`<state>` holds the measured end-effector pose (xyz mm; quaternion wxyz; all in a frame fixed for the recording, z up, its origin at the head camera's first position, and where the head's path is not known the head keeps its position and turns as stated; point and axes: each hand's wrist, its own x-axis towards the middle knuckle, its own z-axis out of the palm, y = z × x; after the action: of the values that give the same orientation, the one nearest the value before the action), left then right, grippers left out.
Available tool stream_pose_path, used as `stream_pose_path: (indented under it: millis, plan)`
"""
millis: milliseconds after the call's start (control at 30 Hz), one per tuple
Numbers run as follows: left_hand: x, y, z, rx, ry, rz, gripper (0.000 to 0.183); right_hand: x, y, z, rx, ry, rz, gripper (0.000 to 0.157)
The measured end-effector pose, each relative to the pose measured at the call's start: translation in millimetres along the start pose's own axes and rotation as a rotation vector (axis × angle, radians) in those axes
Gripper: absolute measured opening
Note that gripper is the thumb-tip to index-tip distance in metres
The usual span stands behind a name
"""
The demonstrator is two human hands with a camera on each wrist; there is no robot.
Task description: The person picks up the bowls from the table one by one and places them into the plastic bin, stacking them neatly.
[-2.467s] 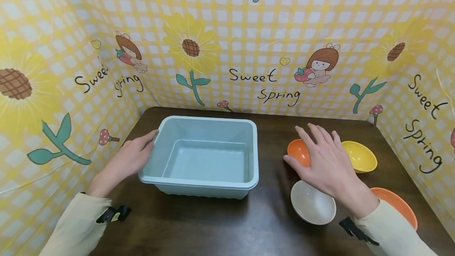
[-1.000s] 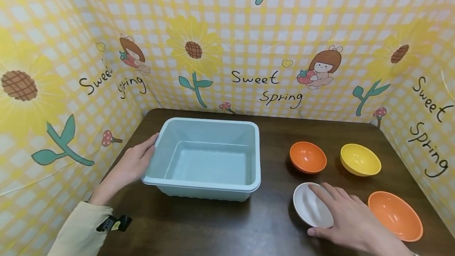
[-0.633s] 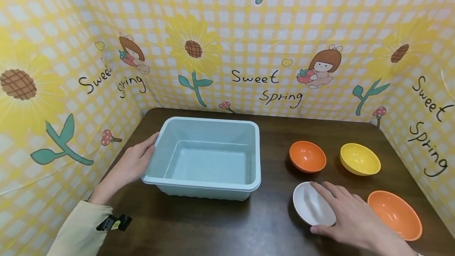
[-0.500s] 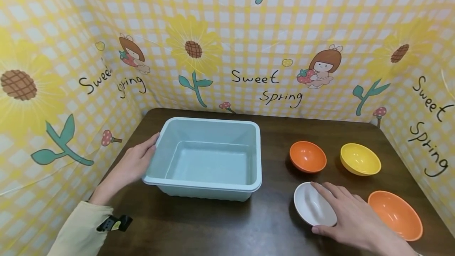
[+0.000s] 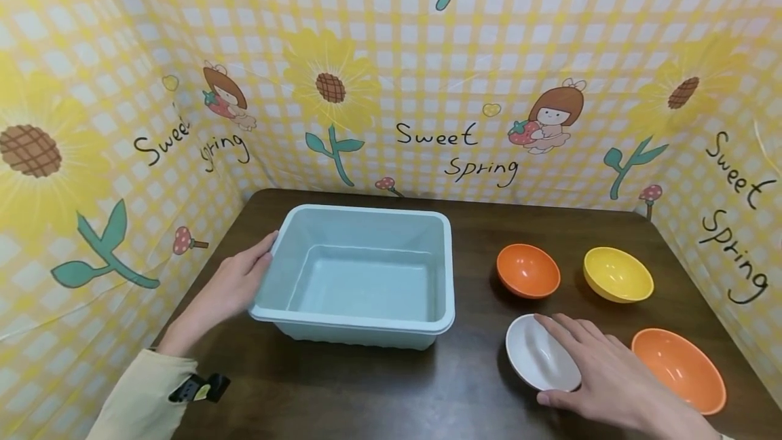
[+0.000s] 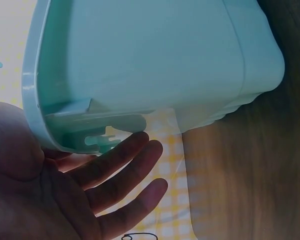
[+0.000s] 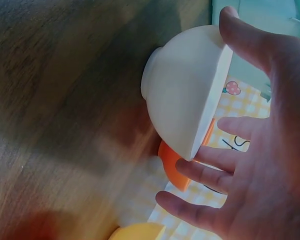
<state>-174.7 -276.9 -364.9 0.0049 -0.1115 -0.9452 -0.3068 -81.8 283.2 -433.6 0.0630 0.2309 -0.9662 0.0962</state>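
In the head view my left hand [image 5: 235, 284] holds the left rim of a light blue plastic basin [image 5: 360, 326]. Up close, the left wrist view has the fingers [image 6: 122, 185] below the basin's rim [image 6: 32, 85], with the thumb mostly hidden. A white bowl [image 5: 537, 352] sits at the right front, and my right hand [image 5: 601, 372] grips it across its rim. From the right wrist, the thumb touches one side of the white bowl [image 7: 185, 85] and fingers reach the opposite side. Whether the bowl is off the table cannot be told.
Behind the white bowl stand an orange bowl [image 5: 528, 270] and a yellow bowl [image 5: 618, 274]. Another orange bowl [image 5: 678, 371] lies right of the right hand. The dark wooden table [image 5: 366, 392] is enclosed by yellow checked cloth [image 5: 421, 66] at the back and sides.
My right hand has come from above the far orange bowl down onto the white bowl, then stays nearly still. The basin and left hand have shifted slightly right.
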Motion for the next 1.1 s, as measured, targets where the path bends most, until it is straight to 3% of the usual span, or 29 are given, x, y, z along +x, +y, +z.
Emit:
stream_pose_path:
  millis: [300, 500, 1100]
  plan:
    - [-0.9, 0.7, 1.3, -0.009, 0.01, -0.016, 0.052, 1, 1, 1.9, 0.021, -0.027, 0.026, 0.115]
    - [-1.1, 0.2, 4.4, -0.009, 0.042, 0.01, 0.051, 0, 3, 2.0, 0.074, -0.041, 0.057, 0.121]
    - [-3.3, 1.8, 3.2, -0.005, 0.063, 0.043, 0.048, -2, 10, 12.5, 0.149, 0.086, 0.045, 0.122]
